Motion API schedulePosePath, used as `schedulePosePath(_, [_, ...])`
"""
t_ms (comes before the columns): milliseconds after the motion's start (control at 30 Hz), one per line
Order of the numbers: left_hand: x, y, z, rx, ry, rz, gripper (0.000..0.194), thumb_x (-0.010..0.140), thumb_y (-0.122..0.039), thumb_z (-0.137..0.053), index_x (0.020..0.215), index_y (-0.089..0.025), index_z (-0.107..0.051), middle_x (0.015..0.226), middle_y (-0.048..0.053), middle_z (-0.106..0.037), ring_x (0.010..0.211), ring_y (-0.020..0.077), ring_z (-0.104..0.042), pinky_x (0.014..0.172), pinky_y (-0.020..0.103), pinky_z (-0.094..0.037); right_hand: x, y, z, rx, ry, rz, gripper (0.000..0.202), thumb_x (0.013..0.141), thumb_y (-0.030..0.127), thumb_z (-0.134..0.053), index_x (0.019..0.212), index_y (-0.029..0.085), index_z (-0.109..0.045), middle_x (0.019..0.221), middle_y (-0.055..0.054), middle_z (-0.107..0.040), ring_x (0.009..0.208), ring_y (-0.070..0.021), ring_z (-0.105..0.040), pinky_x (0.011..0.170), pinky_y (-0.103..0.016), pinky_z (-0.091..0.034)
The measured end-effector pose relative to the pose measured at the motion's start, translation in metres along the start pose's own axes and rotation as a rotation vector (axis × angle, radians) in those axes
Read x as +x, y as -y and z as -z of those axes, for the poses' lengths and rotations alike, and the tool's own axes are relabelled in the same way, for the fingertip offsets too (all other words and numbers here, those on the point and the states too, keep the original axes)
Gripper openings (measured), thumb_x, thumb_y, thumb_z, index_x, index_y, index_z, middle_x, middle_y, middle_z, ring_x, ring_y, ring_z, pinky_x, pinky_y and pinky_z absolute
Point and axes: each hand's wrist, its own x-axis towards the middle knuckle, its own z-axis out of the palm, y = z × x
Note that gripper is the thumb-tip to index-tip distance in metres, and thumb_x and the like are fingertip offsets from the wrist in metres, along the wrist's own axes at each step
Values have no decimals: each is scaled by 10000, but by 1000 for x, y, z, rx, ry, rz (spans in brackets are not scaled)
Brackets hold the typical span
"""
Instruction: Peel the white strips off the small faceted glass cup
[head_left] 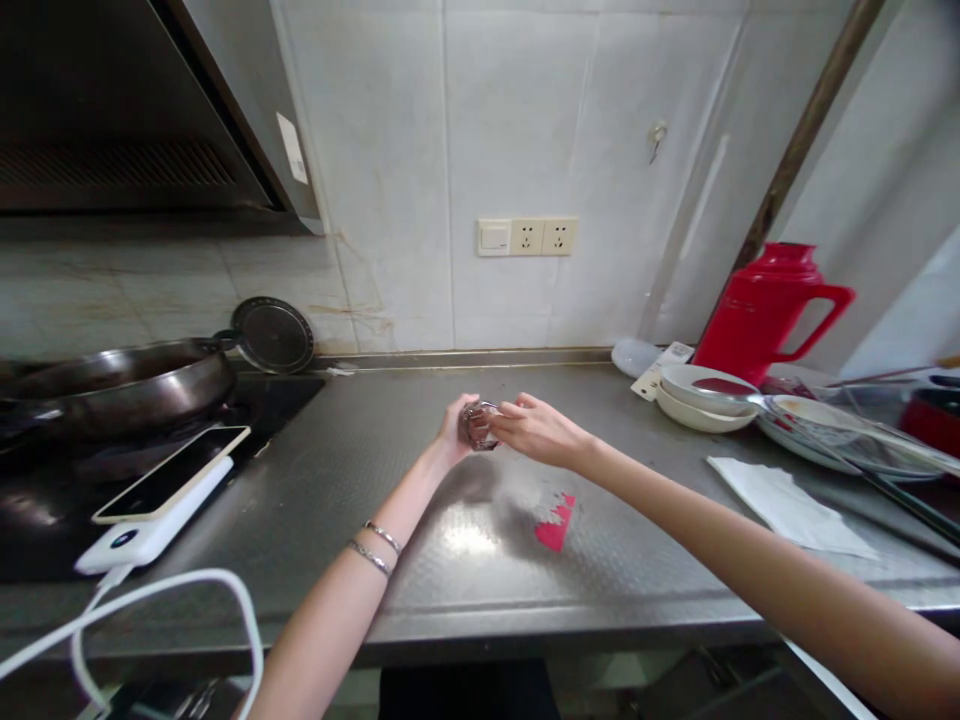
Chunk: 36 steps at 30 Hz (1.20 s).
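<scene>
Above the middle of the counter, my left hand (454, 428) is wrapped around a small brownish see-through glass (478, 426), which is tilted on its side. My right hand (536, 430) reaches in from the right, its fingers bent together against the glass's right end. Whether those fingers also pinch something small is hidden. On the metal counter (405, 590), below and right of the glass, lies a flat pinkish-red piece (555, 522) with a ragged edge.
At left, a pan (142, 385) sits on the stove, with a phone (172, 475) and a white power bank (154, 520) with its cable in front. Right: a red thermos (765, 310), stacked bowls (705, 405), plates with utensils, and a white napkin (787, 505). Sockets (527, 237) are on the wall.
</scene>
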Motion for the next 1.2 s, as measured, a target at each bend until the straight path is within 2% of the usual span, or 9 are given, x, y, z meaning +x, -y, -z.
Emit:
schedulePosePath(67, [0, 2, 0, 49, 32, 58, 223, 758, -316, -538, 638, -138, -597, 508, 15, -593, 422, 143, -546, 497, 289, -471, 1, -3, 4, -16, -9, 43, 160, 941, 157, -447, 947, 167, -606, 1029, -73, -640, 993, -198, -468, 711, -324, -322])
schedulePosePath(300, [-3, 7, -2, 150, 95, 67, 232, 769, -333, -525, 709, -132, -623, 583, 54, -635, 483, 184, -587, 546, 351, -501, -1, -10, 8, 66, 26, 168, 147, 889, 156, -483, 853, 149, -626, 972, -86, -658, 1076, -207, -460, 731, -325, -332])
schedulePosePath(400, [-4, 6, -3, 148, 56, 83, 249, 765, -348, -530, 723, -126, -635, 600, 58, -648, 479, 175, -582, 545, 339, -499, -5, -11, 4, 103, 51, 179, 153, 885, 147, -469, 865, 140, -620, 927, -93, -655, 1064, -212, -472, 710, -317, -350])
schedulePosePath(533, [-2, 4, -3, 120, -10, 71, 271, 762, -356, -538, 749, -114, -661, 570, 56, -643, 460, 150, -561, 485, 264, -444, -9, -4, 0, 147, 86, 149, 193, 927, 164, -407, 933, 135, -597, 975, -103, -631, 1026, -207, -498, 682, -305, -384])
schedulePosePath(767, [-2, 5, -4, 116, 58, -47, 330, 744, -363, -522, 808, -89, -694, 738, 120, -712, 602, 194, -635, 555, 281, -457, -18, 17, -4, 202, 164, -219, 286, 936, 145, -376, 1178, 178, -524, 1183, -113, -589, 905, -197, -586, 560, -243, -417])
schedulePosePath(867, [-3, 7, -7, 167, 77, -88, 327, 737, -367, -528, 804, -95, -698, 736, 114, -714, 592, 187, -624, 539, 269, -434, -19, 28, -4, 291, 210, -352, 318, 936, 160, -358, 1198, 198, -534, 1232, -109, -589, 795, -165, -643, 566, -237, -435])
schedulePosePath(967, [-4, 12, -9, 186, 83, -103, 321, 725, -370, -534, 789, -99, -694, 726, 108, -711, 599, 183, -624, 549, 263, -435, -18, 39, -5, 384, 208, -439, 315, 954, 228, -346, 1188, 204, -555, 1244, -115, -597, 801, -176, -668, 597, -244, -453])
schedulePosePath(1067, [-4, 17, -11, 166, 90, -133, 313, 707, -375, -553, 784, -100, -681, 717, 108, -702, 600, 183, -629, 555, 262, -447, -17, 50, -8, 508, 149, -547, 277, 948, 235, -372, 1106, 208, -598, 1159, -101, -649, 818, -166, -668, 633, -224, -440])
schedulePosePath(1200, [-3, 25, -13, 125, 90, -219, 310, 716, -388, -553, 796, -111, -669, 696, 94, -690, 580, 178, -624, 557, 267, -462, -5, 68, -17, 690, -46, -772, 233, 894, 180, -408, 854, 168, -637, 767, -49, -695, 621, -132, -616, 567, -206, -369])
